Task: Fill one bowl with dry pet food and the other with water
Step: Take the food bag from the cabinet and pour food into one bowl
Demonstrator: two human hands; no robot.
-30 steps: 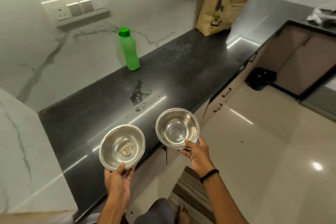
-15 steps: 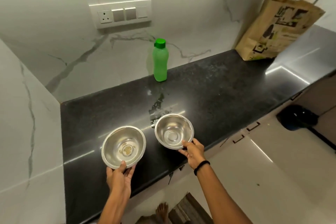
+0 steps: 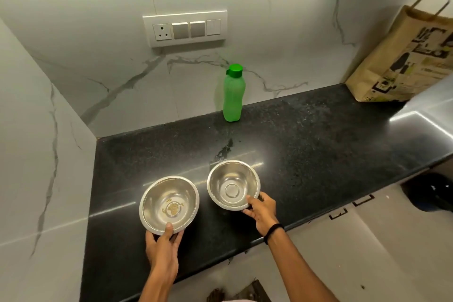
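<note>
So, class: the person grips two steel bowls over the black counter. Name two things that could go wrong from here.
1. The left bowl, pinched at its near rim by the left hand, holds brownish residue, so fresh food or water in it could be dirtied.
2. There looks to be a wet patch on the counter just beyond the right bowl held by the right hand; a bowl set there might slide.

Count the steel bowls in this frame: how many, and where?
2. The left bowl is near the countertop's front edge, held by the left hand. The right bowl sits slightly farther back, gripped by the right hand. None appear hidden.
</note>
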